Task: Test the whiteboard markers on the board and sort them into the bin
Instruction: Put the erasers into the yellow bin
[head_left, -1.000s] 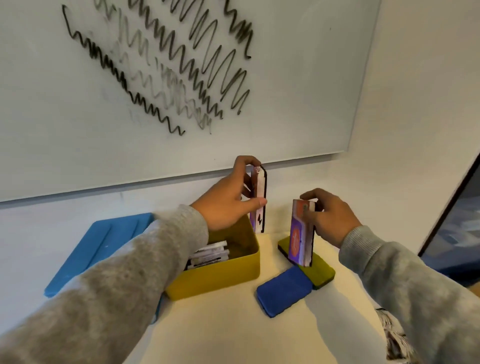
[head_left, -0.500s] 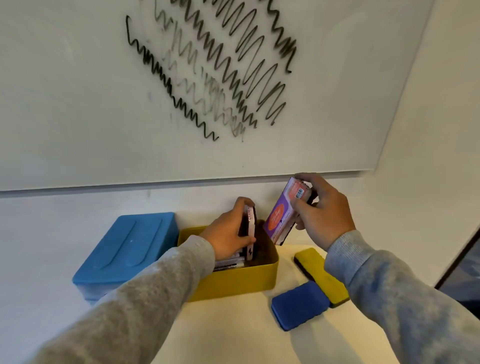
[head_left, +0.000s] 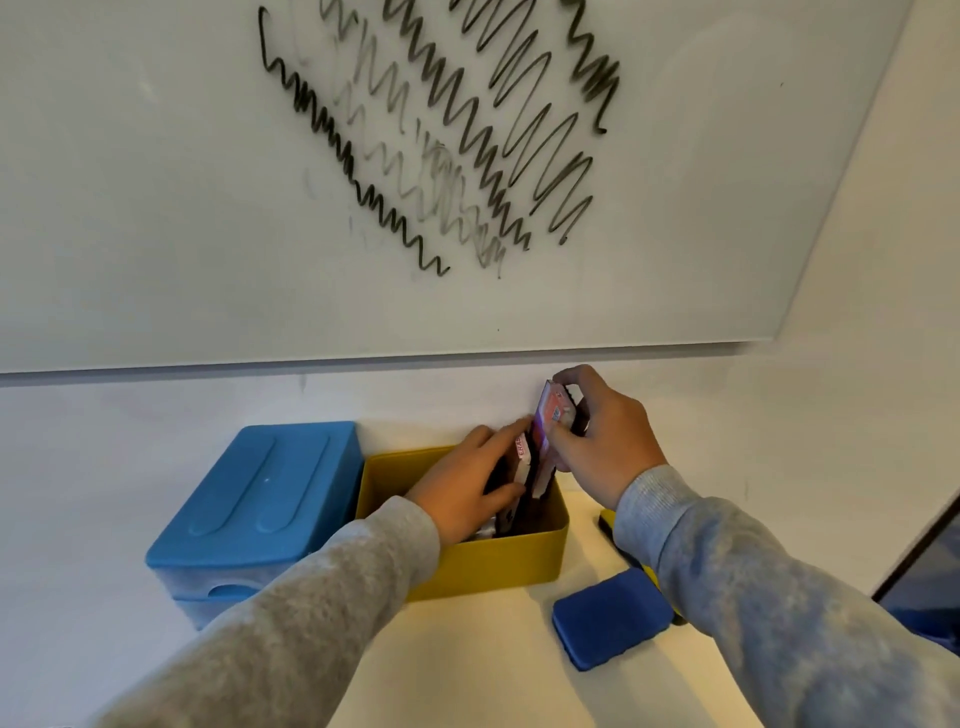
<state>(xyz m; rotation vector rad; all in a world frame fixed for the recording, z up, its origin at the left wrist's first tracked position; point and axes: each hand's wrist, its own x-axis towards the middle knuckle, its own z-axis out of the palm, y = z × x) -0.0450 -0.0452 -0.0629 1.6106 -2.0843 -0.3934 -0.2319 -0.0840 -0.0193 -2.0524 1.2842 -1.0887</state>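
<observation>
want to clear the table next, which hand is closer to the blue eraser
Right. The right hand is above the yellow bin's right end, up and back from the blue eraser. The left hand reaches into the bin's middle, farther to the left.

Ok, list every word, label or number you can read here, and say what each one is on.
"ERAS": red letters, cut off, on the white-edged eraser held in the left hand.
Purple and orange eraser in the right hand: small printed label, too blurred to read.
Whiteboard: only scribbled test lines, no words.
</observation>
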